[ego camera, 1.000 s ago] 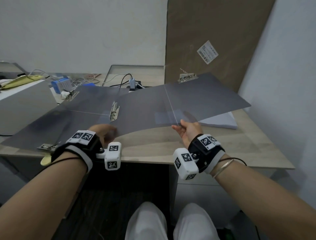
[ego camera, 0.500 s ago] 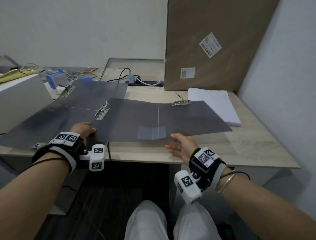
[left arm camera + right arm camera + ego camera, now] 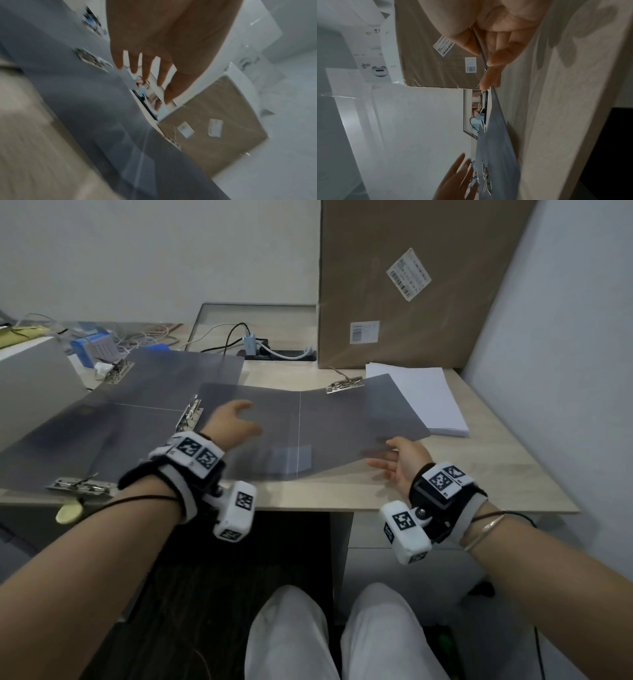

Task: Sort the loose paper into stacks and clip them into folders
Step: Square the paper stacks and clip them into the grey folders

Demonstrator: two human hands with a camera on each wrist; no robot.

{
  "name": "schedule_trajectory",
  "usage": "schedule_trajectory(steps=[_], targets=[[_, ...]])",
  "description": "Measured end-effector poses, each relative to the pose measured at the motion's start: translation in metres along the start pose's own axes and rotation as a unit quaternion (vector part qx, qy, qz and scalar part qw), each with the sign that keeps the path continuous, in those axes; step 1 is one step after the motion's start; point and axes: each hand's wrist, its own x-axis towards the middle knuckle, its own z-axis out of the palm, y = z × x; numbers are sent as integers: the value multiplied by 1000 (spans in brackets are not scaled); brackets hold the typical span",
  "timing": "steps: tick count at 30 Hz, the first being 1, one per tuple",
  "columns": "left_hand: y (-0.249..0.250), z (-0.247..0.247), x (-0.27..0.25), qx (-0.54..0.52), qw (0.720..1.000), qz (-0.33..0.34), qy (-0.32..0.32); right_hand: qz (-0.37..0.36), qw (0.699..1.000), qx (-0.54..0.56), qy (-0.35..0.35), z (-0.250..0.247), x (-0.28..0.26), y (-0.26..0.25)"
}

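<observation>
An open grey folder (image 3: 342,422) lies on the desk (image 3: 479,474), with one metal clip (image 3: 190,414) at its left edge and another (image 3: 344,385) at its far edge. My left hand (image 3: 236,422) hovers over the folder's left half with fingers spread (image 3: 145,65), holding nothing. My right hand (image 3: 400,460) pinches the folder's near right edge, thumb on top and fingers (image 3: 496,60) underneath, and that corner is lifted slightly. A stack of white paper (image 3: 421,395) lies partly under the folder's right side.
A second open grey folder (image 3: 102,422) with clips overlaps on the left. A tall cardboard box (image 3: 411,285) leans against the wall behind the paper. A power strip with cables (image 3: 274,354) and a blue box (image 3: 92,347) sit at the back.
The folder, held up in the air a second ago, has come down onto the desk. My left hand has left its near corner and moved forward over the left half.
</observation>
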Motion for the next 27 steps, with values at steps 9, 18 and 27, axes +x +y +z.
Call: schedule_trajectory(steps=[9, 18, 27], targets=[[64, 107, -20, 224, 922, 185, -256, 68, 983, -90, -145, 4, -13, -13], [46, 100, -4, 156, 947, 119, -254, 9, 960, -266, -84, -68, 1, -64], [64, 91, -1, 118, 953, 112, -254, -6, 872, -465, 155, -97, 91, -99]])
